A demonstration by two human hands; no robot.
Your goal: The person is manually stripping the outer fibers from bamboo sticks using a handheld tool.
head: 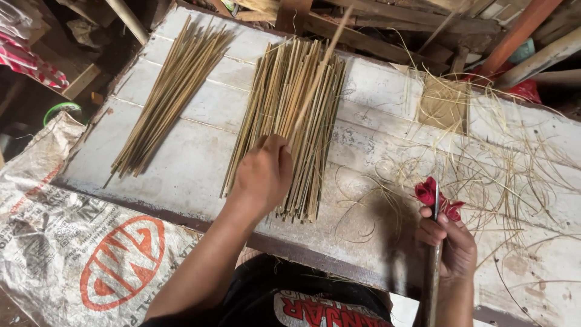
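Observation:
My left hand [264, 172] is closed on one thin bamboo stick [321, 66] that points up and away, just above the middle pile of split bamboo sticks [287, 115] on the white wooden bench [200, 157]. My right hand [451, 242] grips a knife [436, 212] with its blade pointing up; a red cloth [426, 191] is wrapped near the blade, by my fingers. A second pile of bamboo sticks [172, 91] lies to the left of the middle one.
Thin curled bamboo shavings [484, 169] litter the bench's right side, around a small flat wooden block [445, 103]. A printed woven sack [72, 242] lies at the lower left. Timber beams [375, 36] and poles cross behind the bench.

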